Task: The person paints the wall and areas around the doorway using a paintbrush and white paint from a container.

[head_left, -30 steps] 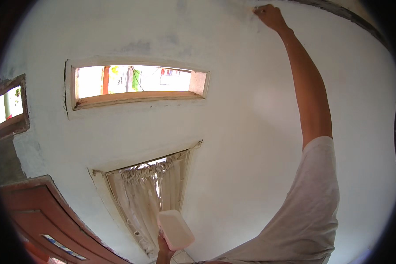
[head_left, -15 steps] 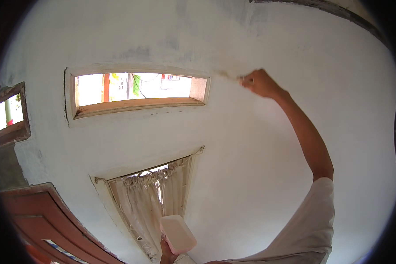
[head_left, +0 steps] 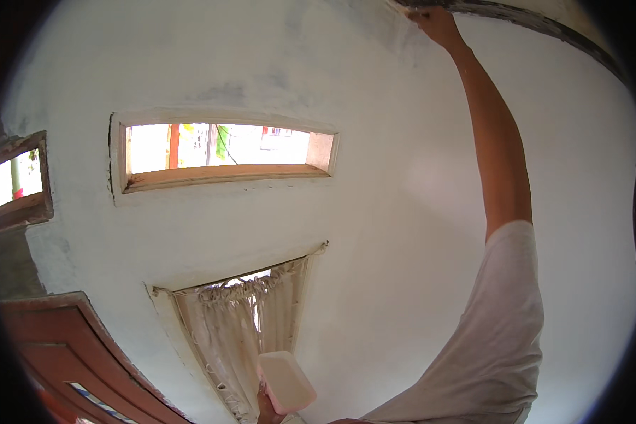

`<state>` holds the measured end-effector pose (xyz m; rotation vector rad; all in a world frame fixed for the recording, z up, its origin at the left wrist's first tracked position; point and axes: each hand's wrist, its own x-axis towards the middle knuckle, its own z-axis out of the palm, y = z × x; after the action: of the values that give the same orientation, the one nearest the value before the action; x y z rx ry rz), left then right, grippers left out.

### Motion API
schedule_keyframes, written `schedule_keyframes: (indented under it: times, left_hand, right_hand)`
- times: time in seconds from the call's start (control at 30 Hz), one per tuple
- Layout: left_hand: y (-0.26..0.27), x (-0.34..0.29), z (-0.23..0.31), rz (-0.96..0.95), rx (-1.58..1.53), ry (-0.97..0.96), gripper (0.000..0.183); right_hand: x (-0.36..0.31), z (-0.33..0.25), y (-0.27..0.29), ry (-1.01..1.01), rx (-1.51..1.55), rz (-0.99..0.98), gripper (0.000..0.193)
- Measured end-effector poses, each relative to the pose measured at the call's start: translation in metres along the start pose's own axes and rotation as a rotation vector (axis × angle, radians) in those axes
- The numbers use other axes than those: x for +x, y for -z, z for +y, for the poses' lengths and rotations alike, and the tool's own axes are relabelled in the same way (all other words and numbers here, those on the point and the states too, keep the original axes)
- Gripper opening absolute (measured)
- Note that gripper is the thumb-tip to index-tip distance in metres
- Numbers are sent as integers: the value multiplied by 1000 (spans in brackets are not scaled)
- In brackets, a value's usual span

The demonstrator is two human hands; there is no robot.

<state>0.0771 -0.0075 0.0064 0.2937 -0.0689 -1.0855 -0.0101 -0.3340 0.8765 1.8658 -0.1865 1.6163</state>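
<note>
At the lower middle, my left hand grips the side of a pale pink rectangular tub, whose inside looks whitish. The tub is tilted in front of the curtain. High up, my right hand is closed around a small paintbrush, only partly seen, with its pale tip against the top of the white wall. Beside that hand runs a dark strip along the wall's upper edge. Patchy grey areas show through the white coat to the left of the brush.
A long narrow window opening with a wooden sill lies at the upper left. Below it a beige curtain hangs on a cord. A reddish-brown door stands at the lower left, under a smaller opening.
My right hand has gone up from beside the window opening to the wall's top edge, taking the brush with it. My left hand and the tub have hardly shifted.
</note>
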Motion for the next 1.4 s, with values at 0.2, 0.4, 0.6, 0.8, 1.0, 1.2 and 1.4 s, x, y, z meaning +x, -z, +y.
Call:
schedule_keyframes:
  times: [0.2, 0.4, 0.6, 0.8, 1.0, 1.2, 1.4]
  left_hand:
    - [-6, -4, 2, -51, -11, 1, 56]
    - [9, -9, 24, -24, -7, -69, 54]
    - [13, 3, 14, -1, -40, -65, 50]
    - [29, 8, 4, 16, 12, -30, 59]
    - [28, 11, -1, 101, 117, 64, 71]
    - [26, 11, 6, 56, 51, 51, 74]
    - [11, 7, 10, 103, 86, 70, 74]
  right_hand:
    - [24, -10, -17, -86, 33, -271, 43]
    - [-103, -72, -5, 41, 110, -663, 35]
    - [-189, -80, 29, 4, 204, -1064, 29]
    - [-107, -38, -3, -22, 253, -924, 34]
    - [29, 29, 5, 234, -156, -12, 36]
    - [35, -50, -4, -115, -48, -269, 44]
    - [-69, -127, 22, 156, 11, -560, 31]
